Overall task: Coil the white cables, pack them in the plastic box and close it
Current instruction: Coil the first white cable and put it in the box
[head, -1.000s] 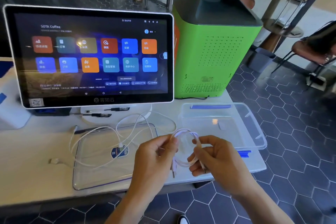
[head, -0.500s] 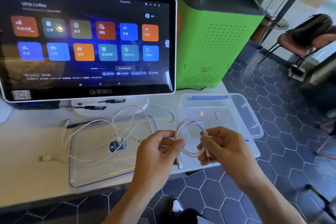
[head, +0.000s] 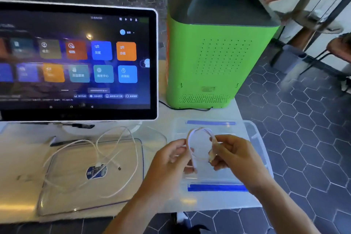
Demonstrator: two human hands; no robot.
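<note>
Both hands up over the clear plastic box, at the near right of the white table. Left hand pinches the left side of a small coiled white cable; right hand grips the right side, fingers curled round it. Coil is a thin glossy loop, roughly round, held upright between the two hands. A plug end seems to poke out by the right fingers, but blur makes it hard to confirm.

Box: shallow, translucent, rounded corners, blue latch strips on far and near edges. Open.

Left of it, the flat clear lid lies on the table, rounded rectangle with a blue oval sticker. A second loose white cable sprawls across the lid in slack irregular loops, uncoiled.

Far left: touchscreen terminal, white bezel, coloured square tiles. Far right: green boxy machine, perforated plastic side, dark grey top. Floor is dark hexagonal tile.
</note>
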